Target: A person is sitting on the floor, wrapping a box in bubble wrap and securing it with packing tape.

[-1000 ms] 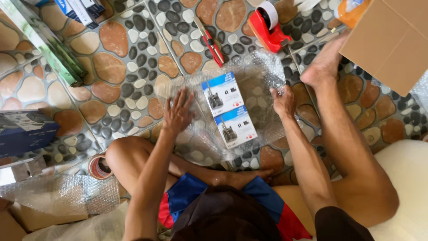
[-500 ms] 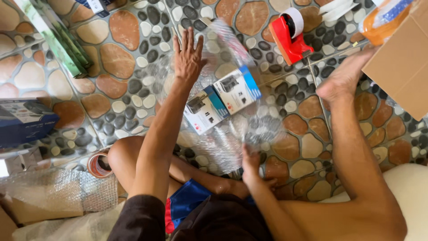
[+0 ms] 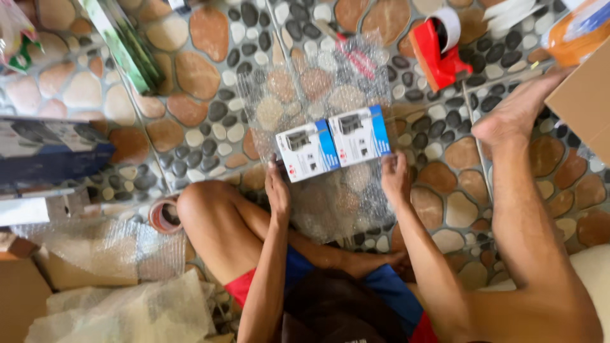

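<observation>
Wrapping item: two white-and-blue cardboard boxes (image 3: 333, 145) side by side on clear bubble-wrap sheet (image 3: 318, 101), pebble-tiled floor. Left hand (image 3: 277, 190) and right hand (image 3: 395, 180) rest flat at near edges, no closed grip. Advice: keep boxes flush, draw sheet taut

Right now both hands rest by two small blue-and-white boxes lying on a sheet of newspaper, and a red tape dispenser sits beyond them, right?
Not quite: in the head view the two boxes lie on clear bubble wrap, not newspaper. The rest holds: left hand, right hand, red tape dispenser.

Two white-and-blue boxes (image 3: 333, 146) side by side on bubble wrap (image 3: 318, 127), dark blue carton (image 3: 51, 149) perhaps, far left
</observation>
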